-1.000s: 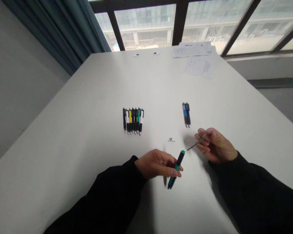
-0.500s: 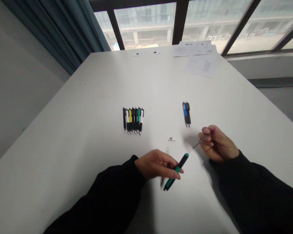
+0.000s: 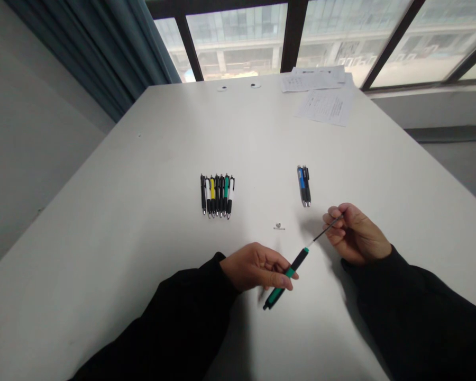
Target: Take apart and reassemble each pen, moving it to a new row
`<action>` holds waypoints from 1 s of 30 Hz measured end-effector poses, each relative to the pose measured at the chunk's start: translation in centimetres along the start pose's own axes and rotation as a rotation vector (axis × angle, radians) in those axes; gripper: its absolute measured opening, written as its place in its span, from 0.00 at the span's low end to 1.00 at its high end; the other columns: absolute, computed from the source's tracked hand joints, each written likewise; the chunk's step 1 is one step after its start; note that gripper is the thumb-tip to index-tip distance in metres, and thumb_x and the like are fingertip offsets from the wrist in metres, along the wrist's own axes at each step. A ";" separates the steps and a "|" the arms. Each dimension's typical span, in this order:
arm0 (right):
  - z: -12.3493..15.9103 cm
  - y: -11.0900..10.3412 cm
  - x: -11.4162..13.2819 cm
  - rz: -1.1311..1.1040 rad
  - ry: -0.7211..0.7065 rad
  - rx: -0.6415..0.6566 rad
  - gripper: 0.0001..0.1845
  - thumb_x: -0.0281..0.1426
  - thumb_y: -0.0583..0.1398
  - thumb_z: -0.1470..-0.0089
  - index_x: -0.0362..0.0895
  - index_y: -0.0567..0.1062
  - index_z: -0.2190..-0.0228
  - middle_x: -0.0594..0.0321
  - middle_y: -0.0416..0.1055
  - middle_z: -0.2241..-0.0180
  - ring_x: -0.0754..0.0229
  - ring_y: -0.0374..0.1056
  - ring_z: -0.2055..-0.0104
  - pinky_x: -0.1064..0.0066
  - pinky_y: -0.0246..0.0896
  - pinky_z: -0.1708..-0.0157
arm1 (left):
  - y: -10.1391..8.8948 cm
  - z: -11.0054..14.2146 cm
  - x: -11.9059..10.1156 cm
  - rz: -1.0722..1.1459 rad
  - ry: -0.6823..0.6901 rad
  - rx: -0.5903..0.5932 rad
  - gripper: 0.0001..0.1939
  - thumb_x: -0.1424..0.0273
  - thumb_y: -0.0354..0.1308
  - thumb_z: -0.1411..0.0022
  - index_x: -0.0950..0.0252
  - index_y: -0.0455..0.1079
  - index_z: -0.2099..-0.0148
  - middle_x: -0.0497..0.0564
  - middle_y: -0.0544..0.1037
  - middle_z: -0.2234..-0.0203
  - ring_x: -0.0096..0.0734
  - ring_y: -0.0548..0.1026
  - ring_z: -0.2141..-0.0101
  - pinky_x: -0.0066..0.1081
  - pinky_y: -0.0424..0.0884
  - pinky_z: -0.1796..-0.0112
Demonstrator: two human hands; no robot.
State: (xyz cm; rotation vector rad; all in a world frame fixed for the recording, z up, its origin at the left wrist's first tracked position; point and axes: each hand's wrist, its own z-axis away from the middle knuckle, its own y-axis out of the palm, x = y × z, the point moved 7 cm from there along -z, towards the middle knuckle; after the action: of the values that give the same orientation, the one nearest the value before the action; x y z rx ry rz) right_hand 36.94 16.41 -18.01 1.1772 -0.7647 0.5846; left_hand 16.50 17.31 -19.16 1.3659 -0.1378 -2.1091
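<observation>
My left hand pinches a green and black pen barrel between thumb and fingers, tilted with its open green end up to the right. A thin dark ink refill is pinched in my right hand. The refill's lower end meets the barrel's open end; whether it is inside cannot be made out. Small metal pen parts lie on the table a little beyond my left hand. Just past my right hand rest a blue pen and a black pen, side by side.
A row of several pens, black, white, yellow and green, lies left of centre on the white table. Papers lie at the far right edge. Two small oval discs sit near the window. A dark curtain hangs at the left.
The barrel has shifted very slightly in my left hand, its open end a touch higher and further right. My right hand and the refill are almost where they were.
</observation>
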 end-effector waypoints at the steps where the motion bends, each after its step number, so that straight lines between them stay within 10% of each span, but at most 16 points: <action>1: -0.1 0.0 0.1 0.003 -0.011 0.001 0.10 0.38 0.72 0.56 0.51 0.78 0.72 0.68 0.69 0.73 0.71 0.59 0.77 0.83 0.57 0.83 | 0.0 0.0 0.0 -0.001 0.001 0.000 0.17 0.68 0.72 0.53 0.70 0.80 0.60 0.55 0.81 0.70 0.27 0.75 0.72 0.26 0.68 0.69; 30: 1.7 4.1 -1.7 0.341 -0.011 0.291 0.04 0.31 0.70 0.55 0.43 0.82 0.76 0.62 0.69 0.78 0.66 0.62 0.79 0.72 0.53 0.81 | 0.1 -0.5 -0.3 0.062 0.086 -0.031 0.18 0.66 0.74 0.55 0.72 0.78 0.64 0.49 0.75 0.78 0.22 0.69 0.79 0.23 0.64 0.78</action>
State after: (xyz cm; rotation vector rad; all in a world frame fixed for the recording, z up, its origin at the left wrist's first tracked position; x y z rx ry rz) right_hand 32.44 15.95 -16.57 1.3256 -0.9192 0.9988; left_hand 17.05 17.49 -19.06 1.4136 -0.1100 -1.9903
